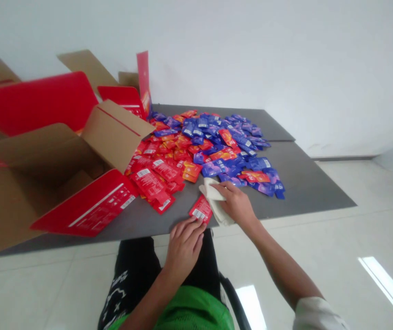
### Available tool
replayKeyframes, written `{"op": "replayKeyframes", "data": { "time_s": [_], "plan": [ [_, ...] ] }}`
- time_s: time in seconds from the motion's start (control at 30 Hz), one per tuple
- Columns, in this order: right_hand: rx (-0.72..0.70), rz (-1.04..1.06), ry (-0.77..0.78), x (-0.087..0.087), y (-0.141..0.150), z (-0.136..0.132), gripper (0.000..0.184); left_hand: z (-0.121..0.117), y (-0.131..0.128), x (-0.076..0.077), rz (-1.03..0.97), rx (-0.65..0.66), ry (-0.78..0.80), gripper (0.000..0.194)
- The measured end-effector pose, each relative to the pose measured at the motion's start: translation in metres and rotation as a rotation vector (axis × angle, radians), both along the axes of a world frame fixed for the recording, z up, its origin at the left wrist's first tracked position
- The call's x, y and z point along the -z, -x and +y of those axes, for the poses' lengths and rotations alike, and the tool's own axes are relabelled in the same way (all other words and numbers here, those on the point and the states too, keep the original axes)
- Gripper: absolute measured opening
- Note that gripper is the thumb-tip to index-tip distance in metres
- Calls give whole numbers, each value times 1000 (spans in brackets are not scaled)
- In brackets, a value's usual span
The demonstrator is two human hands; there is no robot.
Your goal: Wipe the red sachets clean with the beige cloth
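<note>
Holding one red sachet (200,210) steady: left hand (184,245) laid open against its edge; right hand (236,205) gripping white cloth (219,211) alongside.

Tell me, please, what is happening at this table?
A person is working at a grey table with bare hands. The right hand is on a folded white cloth, and the left hand touches a single red packet. Both are near a big heap of red and blue packets. An open cardboard box with red panels stands beside the heap.
</note>
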State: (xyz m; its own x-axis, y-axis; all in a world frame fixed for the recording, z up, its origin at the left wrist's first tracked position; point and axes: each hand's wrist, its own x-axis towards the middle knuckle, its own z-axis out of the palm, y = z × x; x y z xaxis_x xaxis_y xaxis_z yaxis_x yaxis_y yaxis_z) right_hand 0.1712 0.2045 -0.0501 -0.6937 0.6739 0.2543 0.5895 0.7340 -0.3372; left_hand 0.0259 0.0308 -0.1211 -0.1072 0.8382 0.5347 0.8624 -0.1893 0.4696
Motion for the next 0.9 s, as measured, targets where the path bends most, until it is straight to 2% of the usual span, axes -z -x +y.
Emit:
{"op": "replayKeyframes", "data": {
  "time_s": [0.1,0.17,0.27,0.37,0.43,0.5,0.6,0.67,0.8,0.87,0.9],
  "plan": [
    [-171,25,29,6,4,-30,61,-1,-1,2,12,-37,22,23],
    [-233,14,73,11,8,-38,56,-1,0,2,13,-43,26,20],
    [-119,6,79,13,8,-17,51,-1,1,-1,7,8,4,29],
    [22,-19,30,4,2,5,50,0,1,-3,-2,16,-10,32],
    [9,4,16,0,0,0,55,0,1,-2,-3,14,-11,32],
    [-94,29,26,1,1,-18,59,0,0,0,-3,0,-1,27],
    [-225,13,85,9,7,-38,56,-1,0,2,-4,-33,19,18],
    [-193,10,110,13,8,-29,52,-1,0,1,-5,-16,22,22],
    [10,-12,46,6,2,8,48,0,1,-2,-7,18,-12,32],
    [22,-3,10,1,-2,7,51,1,1,-2,-7,15,-11,31],
    [-16,13,5,0,-2,0,54,0,0,-2,-7,10,-1,30]
  ]
}}
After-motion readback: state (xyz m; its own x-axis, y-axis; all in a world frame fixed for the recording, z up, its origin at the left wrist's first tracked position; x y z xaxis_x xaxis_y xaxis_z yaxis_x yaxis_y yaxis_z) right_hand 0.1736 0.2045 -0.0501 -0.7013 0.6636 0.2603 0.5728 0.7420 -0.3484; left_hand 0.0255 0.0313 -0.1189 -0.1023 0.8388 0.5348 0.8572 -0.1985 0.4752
